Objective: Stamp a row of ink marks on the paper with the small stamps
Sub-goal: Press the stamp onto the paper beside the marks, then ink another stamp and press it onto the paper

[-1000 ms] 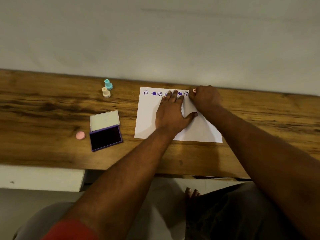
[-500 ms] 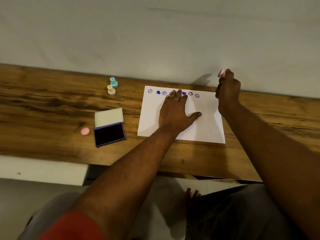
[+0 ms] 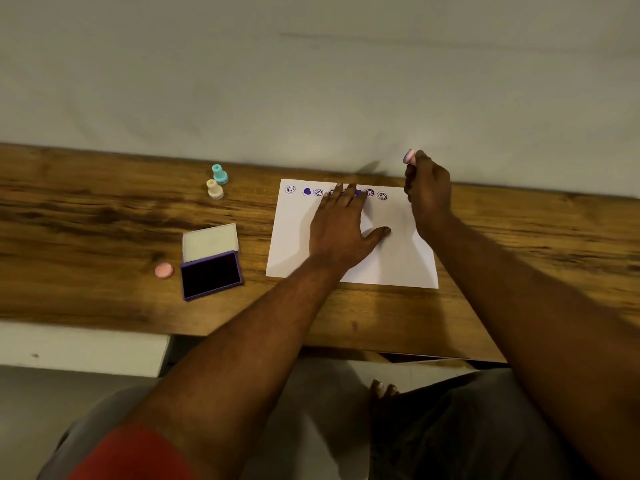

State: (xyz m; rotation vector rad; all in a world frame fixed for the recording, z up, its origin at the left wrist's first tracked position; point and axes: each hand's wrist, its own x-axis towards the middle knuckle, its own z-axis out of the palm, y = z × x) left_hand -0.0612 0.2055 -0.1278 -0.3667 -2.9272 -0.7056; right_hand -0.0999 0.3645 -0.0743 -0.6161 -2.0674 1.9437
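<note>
Most of the row looks done: purple ink marks [image 3: 382,196] run along the top edge of the white sheet of paper [image 3: 388,258] at frame centre, and only a gap near its upper right corner is left. The left hand [image 3: 341,230] lies flat on the sheet, fingers straight, covering some marks. Above that corner, the right hand [image 3: 429,192] pinches a small pink round stamp [image 3: 409,156] clear of the paper.

Three small stamps [image 3: 220,173] [image 3: 215,189] [image 3: 409,156], one ink pad [image 3: 211,274], one pink cap [image 3: 163,270], one paper sheet [image 3: 391,258].
</note>
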